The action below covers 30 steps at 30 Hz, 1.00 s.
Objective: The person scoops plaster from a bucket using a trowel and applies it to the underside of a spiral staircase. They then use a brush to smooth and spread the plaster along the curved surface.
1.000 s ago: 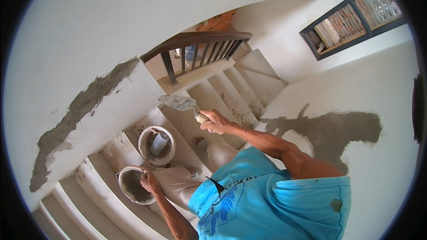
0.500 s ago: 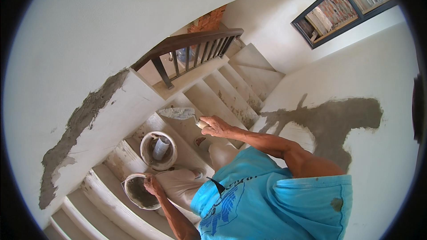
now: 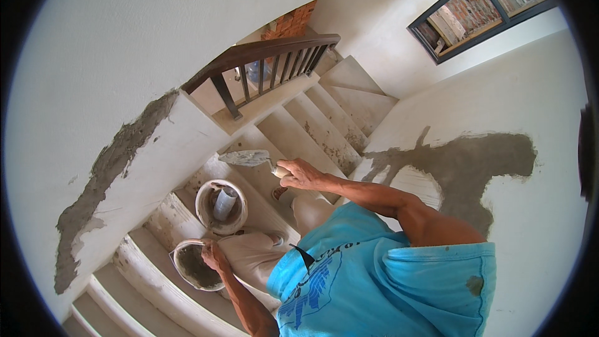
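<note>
My right hand [image 3: 301,174] is closed round the pale handle of a trowel [image 3: 246,158]. Its blade, smeared with grey mortar, points left above the stairs. With my left hand [image 3: 214,257] I grip the rim of a tilted bucket [image 3: 190,278], whose inside is coated with wet grey mortar. A second round bucket [image 3: 206,195] stands on a step just beyond, with a pale cylindrical piece [image 3: 224,203] inside it. On the left wall runs a long streak of grey mortar [image 3: 118,162]. Another broad mortar patch [image 3: 483,159] covers part of the right wall.
Stairs [image 3: 293,128] spattered with mortar run from lower left to upper right. A dark railing [image 3: 268,54] with upright bars borders them at the far side. Beyond it is a stack of red bricks [image 3: 290,24]. A dark-framed window [image 3: 471,15] is at the upper right.
The trowel and my right hand have shifted very slightly left and up in the picture. My left hand keeps its grip on the bucket.
</note>
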Each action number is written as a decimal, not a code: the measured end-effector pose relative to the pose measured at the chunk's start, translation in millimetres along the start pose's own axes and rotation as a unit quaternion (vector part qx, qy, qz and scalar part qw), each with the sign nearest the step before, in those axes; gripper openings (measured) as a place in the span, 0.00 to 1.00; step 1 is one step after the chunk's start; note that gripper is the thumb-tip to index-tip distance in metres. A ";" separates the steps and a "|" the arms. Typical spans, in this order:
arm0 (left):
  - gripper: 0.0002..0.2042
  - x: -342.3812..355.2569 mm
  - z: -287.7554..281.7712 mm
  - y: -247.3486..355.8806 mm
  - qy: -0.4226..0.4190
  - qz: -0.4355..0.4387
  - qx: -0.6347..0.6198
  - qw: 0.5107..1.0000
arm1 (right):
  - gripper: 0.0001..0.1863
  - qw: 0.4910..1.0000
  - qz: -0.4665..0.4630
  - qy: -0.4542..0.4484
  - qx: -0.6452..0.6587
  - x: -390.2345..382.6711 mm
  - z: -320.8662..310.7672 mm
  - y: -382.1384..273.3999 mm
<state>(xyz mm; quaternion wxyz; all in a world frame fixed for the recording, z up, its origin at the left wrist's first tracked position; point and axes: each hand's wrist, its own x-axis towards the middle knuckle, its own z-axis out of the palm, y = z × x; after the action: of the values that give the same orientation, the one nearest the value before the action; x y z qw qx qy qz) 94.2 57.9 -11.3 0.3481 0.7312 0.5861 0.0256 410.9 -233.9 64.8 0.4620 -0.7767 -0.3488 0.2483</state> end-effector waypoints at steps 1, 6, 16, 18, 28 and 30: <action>0.18 -1.6 -1.3 2.9 0.001 -0.008 0.012 1.000 | 0.15 1.000 0.006 -0.007 -0.004 1.0 -0.7 -2.5; 0.22 -5.5 -1.1 6.1 -0.013 -0.040 0.064 0.997 | 0.16 0.999 0.034 -0.035 0.000 1.6 -3.2 -9.4; 0.44 -45.2 -10.7 5.5 -0.051 -0.035 0.137 0.989 | 0.18 0.997 0.055 -0.052 0.024 22.5 5.8 -23.8; 0.47 -52.0 -16.6 23.0 -0.071 -0.052 0.125 0.988 | 0.19 0.992 0.099 -0.069 0.048 24.1 0.6 -30.2; 0.47 -51.7 -13.3 12.9 -0.033 -0.112 0.142 0.983 | 0.14 0.996 0.021 -0.050 0.075 87.5 17.6 -85.4; 0.46 -50.5 -12.4 19.9 -0.038 -0.115 0.143 0.982 | 0.13 0.999 -0.015 -0.024 0.040 107.0 18.1 -83.5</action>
<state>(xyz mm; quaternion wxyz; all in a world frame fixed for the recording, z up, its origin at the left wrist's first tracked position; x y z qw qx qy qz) 89.6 18.2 27.5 0.2623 0.7015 0.6503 -0.1268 439.8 -114.0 124.2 0.4883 -0.7459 -0.3610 0.2736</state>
